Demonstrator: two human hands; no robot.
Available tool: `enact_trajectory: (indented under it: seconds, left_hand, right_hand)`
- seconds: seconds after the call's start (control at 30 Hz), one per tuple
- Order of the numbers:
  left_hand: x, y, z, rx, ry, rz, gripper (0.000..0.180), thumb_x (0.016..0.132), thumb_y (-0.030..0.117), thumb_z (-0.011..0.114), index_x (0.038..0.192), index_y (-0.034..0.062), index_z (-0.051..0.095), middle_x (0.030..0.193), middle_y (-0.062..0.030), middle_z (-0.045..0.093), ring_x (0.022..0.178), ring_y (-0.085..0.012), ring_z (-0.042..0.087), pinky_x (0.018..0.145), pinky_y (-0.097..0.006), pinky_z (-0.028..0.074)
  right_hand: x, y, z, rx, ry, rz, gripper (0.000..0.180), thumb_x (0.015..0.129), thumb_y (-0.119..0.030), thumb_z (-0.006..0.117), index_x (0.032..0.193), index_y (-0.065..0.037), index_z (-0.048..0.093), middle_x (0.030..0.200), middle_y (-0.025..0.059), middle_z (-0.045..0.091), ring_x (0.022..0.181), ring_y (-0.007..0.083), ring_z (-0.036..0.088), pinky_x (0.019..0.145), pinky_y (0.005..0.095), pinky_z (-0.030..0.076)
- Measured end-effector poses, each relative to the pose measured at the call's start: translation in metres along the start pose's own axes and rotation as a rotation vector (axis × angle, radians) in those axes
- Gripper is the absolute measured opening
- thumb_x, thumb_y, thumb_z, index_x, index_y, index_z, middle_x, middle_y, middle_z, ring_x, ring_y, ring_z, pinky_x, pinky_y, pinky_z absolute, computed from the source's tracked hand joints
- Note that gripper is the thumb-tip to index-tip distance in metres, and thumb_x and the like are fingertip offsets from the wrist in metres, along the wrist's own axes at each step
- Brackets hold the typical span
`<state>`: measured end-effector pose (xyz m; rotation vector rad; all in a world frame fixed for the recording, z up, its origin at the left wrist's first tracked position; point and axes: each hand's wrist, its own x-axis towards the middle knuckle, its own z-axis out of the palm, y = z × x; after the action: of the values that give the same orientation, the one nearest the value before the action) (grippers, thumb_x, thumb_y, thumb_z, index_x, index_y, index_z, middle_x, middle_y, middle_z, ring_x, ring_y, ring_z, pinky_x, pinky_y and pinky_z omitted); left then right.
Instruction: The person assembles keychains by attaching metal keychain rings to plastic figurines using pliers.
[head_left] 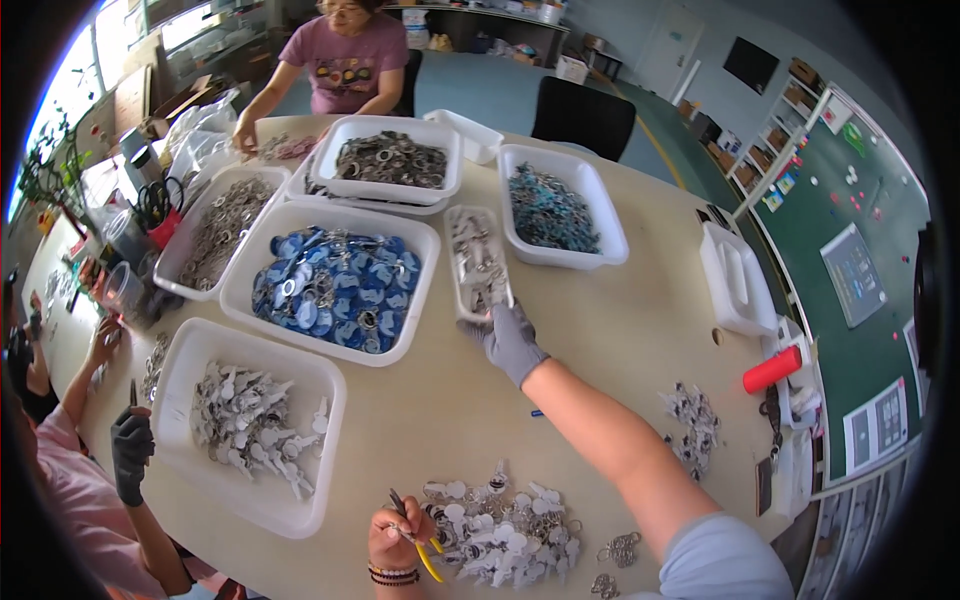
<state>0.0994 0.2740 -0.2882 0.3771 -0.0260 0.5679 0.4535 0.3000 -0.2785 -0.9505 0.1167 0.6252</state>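
Left hand: my left hand [396, 541] is bare, low in the picture, closed around yellow-handled pliers [418, 545].
Right hand: my right hand [512, 341] wears a grey glove. It reaches far out, and its fingers curl over the near end of a small narrow tray [476, 262]. I think it is gripping the rim, but the fingertips are hidden.
Small tray: it is clear and white, full of little silver metal bits. It lies on the desk [610, 330] between the big bin of blue tags [334, 283] and the bin of teal pieces [558, 206].
How to do it well: I would hold the rim firmly and keep the tray flat, so no bits spill. I would slide it slowly and not bump the bins on each side.
Where it is from my hands: the tray touches my right hand and stretches away from it. It is well apart from my left hand.
Near my left hand: a pile of white key-shaped tags [500, 530] lies just beside it, with a few loose rings [618, 548] to the right.
Other things: a bin of white tags [250, 425] sits to the left, and a red tube [772, 369] far right.
Other people: a black-gloved hand [131, 450] is at the left edge. Another person sits across the desk.
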Motion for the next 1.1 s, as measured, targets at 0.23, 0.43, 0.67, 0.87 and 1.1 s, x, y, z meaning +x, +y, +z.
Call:
enact_trajectory:
  seconds: [0.23,0.43,0.67,0.87,1.1]
  left_hand:
    - [0.0,0.001,-0.003,0.097,-0.081,0.0,0.015,0.085,0.02,0.06,0.084,0.006,0.055,0.084,-0.0062,0.046,0.057,-0.015,0.044,0.052,-0.03,0.038]
    - [-0.007,0.004,-0.013,0.131,0.028,0.102,0.014,0.086,0.019,0.058,0.08,0.0091,0.05,0.079,-0.0031,0.042,0.053,-0.0128,0.041,0.049,-0.028,0.036]
    - [0.0,0.003,0.026,-0.015,0.173,0.016,0.007,0.083,0.015,0.061,0.08,0.013,0.055,0.081,-0.0003,0.043,0.06,-0.0107,0.038,0.056,-0.027,0.031]
    - [-0.001,0.002,0.021,0.021,0.185,0.0,0.011,0.083,0.014,0.06,0.077,0.0122,0.051,0.081,-0.0004,0.042,0.059,-0.0109,0.037,0.055,-0.028,0.031]
    - [-0.007,0.003,0.017,-0.005,0.253,-0.018,0.015,0.083,0.011,0.06,0.071,0.0123,0.05,0.076,-0.0008,0.043,0.057,-0.0131,0.037,0.054,-0.028,0.031]
  right_hand:
    - [-0.11,-0.064,-0.054,-0.149,-0.194,0.341,0.049,0.083,0.002,0.039,0.132,-0.006,0.033,0.125,0.0161,0.046,0.105,0.0317,0.057,0.075,0.0497,0.059]
    - [-0.19,-0.145,-0.117,-0.115,-0.364,0.403,0.065,0.081,-0.002,0.047,0.142,-0.006,0.024,0.13,0.0129,0.047,0.113,0.027,0.054,0.084,0.0441,0.056]
    - [-0.195,-0.249,-0.172,-0.179,-0.126,0.186,0.069,0.077,0.0,0.044,0.142,-0.005,0.024,0.134,0.0157,0.044,0.118,0.0322,0.051,0.088,0.0474,0.054]
    - [-0.087,-0.291,-0.267,-0.192,0.071,-0.109,0.058,0.079,0.001,0.039,0.136,-0.002,0.029,0.134,0.0198,0.042,0.116,0.0378,0.051,0.085,0.0513,0.055]
    - [0.031,-0.307,-0.323,0.007,0.175,-0.161,0.04,0.086,-0.003,0.035,0.125,0.002,0.039,0.127,0.0204,0.046,0.112,0.0371,0.052,0.083,0.054,0.056]
